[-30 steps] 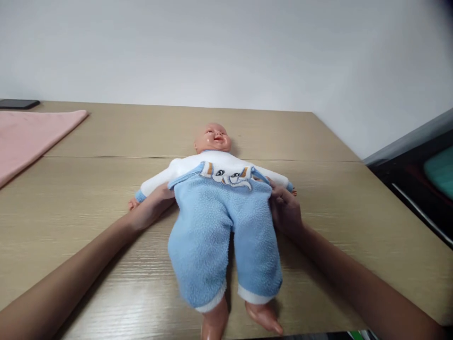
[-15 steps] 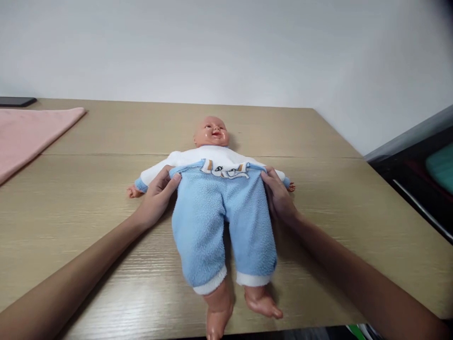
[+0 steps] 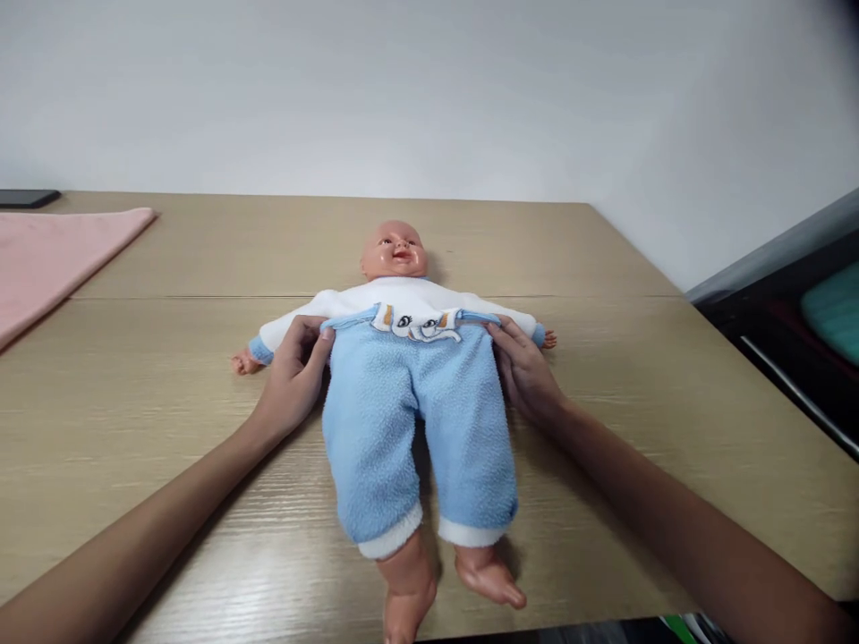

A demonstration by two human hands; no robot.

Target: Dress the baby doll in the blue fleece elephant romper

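1. Object position. The doll (image 3: pixel 395 255) lies face up along the middle of the table (image 3: pixel 134 402), head toward the far edge and bare feet (image 3: pixel 409 599) just short of the near edge. It wears a white top (image 3: pixel 403 297) and blue fleece trousers (image 3: pixel 416 429).

2. Hand state. I read my left hand (image 3: pixel 292 380) as closed on the left end of the waistband (image 3: pixel 349 319), fingertips curled over its rim. My right hand (image 3: pixel 527 376) is closed on the right end in the same way. Neither hand is spread. Both forearms run in from the near edge, one on each side of the doll's legs.

3. Change over the last second. The waistband has moved toward the doll's head and now crosses the lower part of the white top, with the embroidered patch (image 3: pixel 416 324) gathered just under the chest. The trouser cuffs have risen with it, so more of both feet shows below them. The whole doll has also slid slightly away from the near edge.

4. Reading. I judge the trousers to be fully seated on the legs, with the fabric smooth from the waistband down.

5. Surroundings. A pink cloth (image 3: pixel 54 259) lies at the far left corner, with a dark flat object (image 3: pixel 27 198) behind it. Both are well apart from the doll.
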